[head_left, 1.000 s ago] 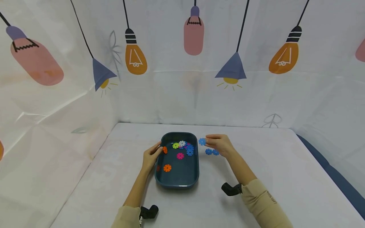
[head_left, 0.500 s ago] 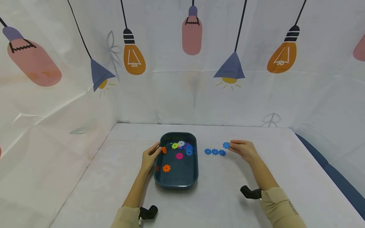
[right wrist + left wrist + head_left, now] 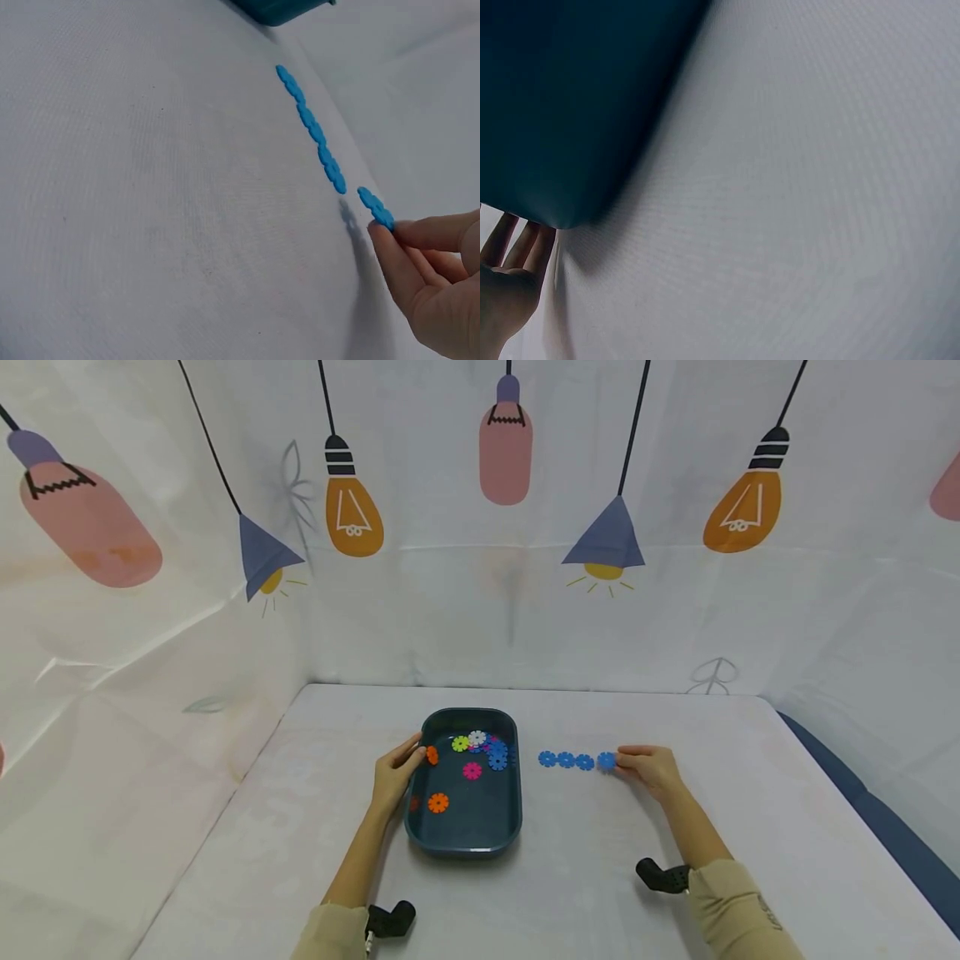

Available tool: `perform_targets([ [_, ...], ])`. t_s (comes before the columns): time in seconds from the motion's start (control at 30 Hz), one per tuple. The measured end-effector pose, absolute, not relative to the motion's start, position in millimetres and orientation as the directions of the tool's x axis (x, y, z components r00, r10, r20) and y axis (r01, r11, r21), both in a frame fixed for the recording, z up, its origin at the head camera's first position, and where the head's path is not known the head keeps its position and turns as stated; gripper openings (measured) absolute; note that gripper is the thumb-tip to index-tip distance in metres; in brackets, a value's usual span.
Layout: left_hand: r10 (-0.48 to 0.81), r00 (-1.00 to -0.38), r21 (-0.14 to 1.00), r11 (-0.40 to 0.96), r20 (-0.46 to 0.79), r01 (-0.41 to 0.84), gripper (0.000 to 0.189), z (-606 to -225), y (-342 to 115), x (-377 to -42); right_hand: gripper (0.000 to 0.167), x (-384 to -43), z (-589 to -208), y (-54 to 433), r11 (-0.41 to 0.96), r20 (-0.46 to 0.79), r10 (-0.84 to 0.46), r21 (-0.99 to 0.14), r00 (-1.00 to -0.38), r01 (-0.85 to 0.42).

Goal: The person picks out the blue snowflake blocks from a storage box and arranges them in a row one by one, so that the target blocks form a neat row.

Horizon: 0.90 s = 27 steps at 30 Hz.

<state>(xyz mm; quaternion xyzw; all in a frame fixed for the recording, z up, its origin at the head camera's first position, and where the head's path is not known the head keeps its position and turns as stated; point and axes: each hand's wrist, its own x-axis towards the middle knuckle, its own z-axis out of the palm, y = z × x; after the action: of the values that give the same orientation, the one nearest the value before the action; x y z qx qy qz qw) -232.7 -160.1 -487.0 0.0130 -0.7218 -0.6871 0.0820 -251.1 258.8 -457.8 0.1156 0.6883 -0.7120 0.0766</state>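
Between thumb and fingers, my right hand [image 3: 651, 768] pinches a blue snowflake disc [image 3: 606, 761], a flat piece with a notched, flower-like rim. In the right wrist view this disc [image 3: 376, 208] is tilted, a small gap from the end of a row of three blue discs [image 3: 311, 124] on the table. My left hand [image 3: 393, 779] grips the left side of a dark teal tray [image 3: 480, 827], thumb over the rim by an orange disc [image 3: 432, 755]. The left wrist view shows fingers [image 3: 538, 251] against the tray's outer wall; the thumb is hidden there.
In the tray lie a pink disc [image 3: 472, 771], another orange disc [image 3: 438, 802], a yellow-green disc [image 3: 461, 743], a white disc [image 3: 477, 738] and several blue discs [image 3: 497, 755]. A white-covered table [image 3: 570, 877] bears everything; a printed cloth [image 3: 450, 610] hangs behind.
My right hand has moved right from beside the tray, left one blue disc at the row's right end, and lowered another toward that end. My left hand stays on the tray.
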Motion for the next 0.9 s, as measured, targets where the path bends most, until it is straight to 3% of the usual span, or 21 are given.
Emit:
perform_targets([
  [0.3, -0.128, -0.986, 0.994, 0.057, 0.102, 0.095, 0.042, -489.2, -161.2, -234.0, 0.043, -253.0, -467.0, 254.5, 0.068, -0.249, 0.094, -0.964, -0.964, 0.256],
  [0.63, -0.128, -0.986, 0.994, 0.054, 0.106, 0.100, 0.041, -489.5, -161.3, -233.9, 0.044, -257.3, -469.9, 252.4, 0.092, -0.193, 0.098, -0.975, -0.976, 0.202],
  [0.9, -0.133, -0.984, 0.993, 0.050, 0.115, 0.109, 0.039, -487.1, -159.8, -232.2, 0.039, -260.4, -469.1, 254.8, 0.362, -0.138, 0.144, -0.914, -0.980, 0.182],
])
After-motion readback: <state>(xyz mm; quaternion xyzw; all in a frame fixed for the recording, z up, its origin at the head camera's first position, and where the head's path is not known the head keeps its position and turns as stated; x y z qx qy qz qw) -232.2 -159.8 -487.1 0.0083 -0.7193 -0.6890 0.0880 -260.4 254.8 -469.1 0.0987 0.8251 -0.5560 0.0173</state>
